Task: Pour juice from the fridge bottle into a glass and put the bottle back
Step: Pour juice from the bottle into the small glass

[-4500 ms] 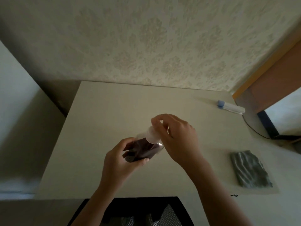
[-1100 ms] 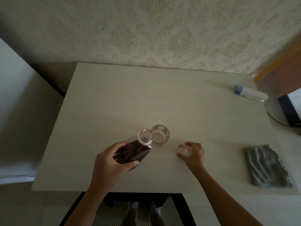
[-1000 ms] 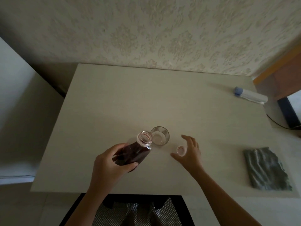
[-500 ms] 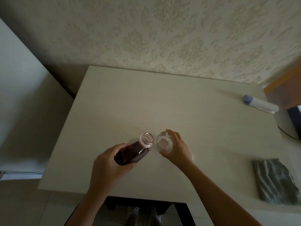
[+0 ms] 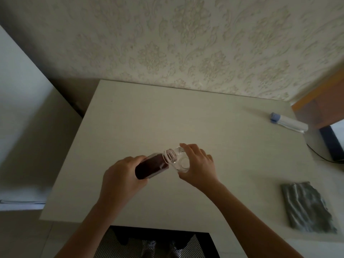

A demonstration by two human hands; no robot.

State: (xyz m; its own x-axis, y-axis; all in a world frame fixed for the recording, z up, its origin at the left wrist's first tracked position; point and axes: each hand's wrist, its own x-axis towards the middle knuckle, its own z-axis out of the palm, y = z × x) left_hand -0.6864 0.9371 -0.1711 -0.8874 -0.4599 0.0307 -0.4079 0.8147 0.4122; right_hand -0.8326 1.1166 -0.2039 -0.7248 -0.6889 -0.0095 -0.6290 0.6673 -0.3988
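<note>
Head view: left hand (image 5: 121, 175) fingers (image 5: 136, 158) wrapped round the clear plastic bottle of dark red juice (image 5: 151, 165); right hand (image 5: 198, 168) fingers cup the small clear glass (image 5: 181, 162). Bottle's long axis tilts rightward, open neck touching the glass rim. Pour judged imminent.

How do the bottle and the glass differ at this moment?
The bottle holds dark juice; the glass looks empty. The bottle is tipped steeply toward the glass, which leans only a little. The left hand grips the bottle; the right hand grips the glass. Both are clear and open-topped.
</note>
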